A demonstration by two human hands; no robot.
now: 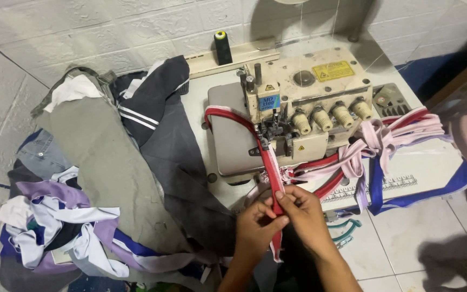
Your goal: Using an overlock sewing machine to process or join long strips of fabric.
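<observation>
Red strip (271,167) pinched flat between left hand (255,230) and right hand (302,213) near front edge of table (433,167), pulled taut toward sewing machine (298,113) needle for straight feeding. Piled clothes (109,162) heaped at left edge, within reach.

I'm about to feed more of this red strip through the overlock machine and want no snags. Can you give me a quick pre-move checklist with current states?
1. Both hands on the strip: ok. Left hand and right hand pinch the red strip in front of the machine.
2. Strip under the presser foot: ok, it runs straight in.
3. Fingers away from the needle area: ok.
4. Sewn strip exiting freely: cannot tell; pink and red strips are piled at the right.
5. Thread cone in place: ok; thread path cannot tell.
6. Garment pile off the feed: ok.
</observation>
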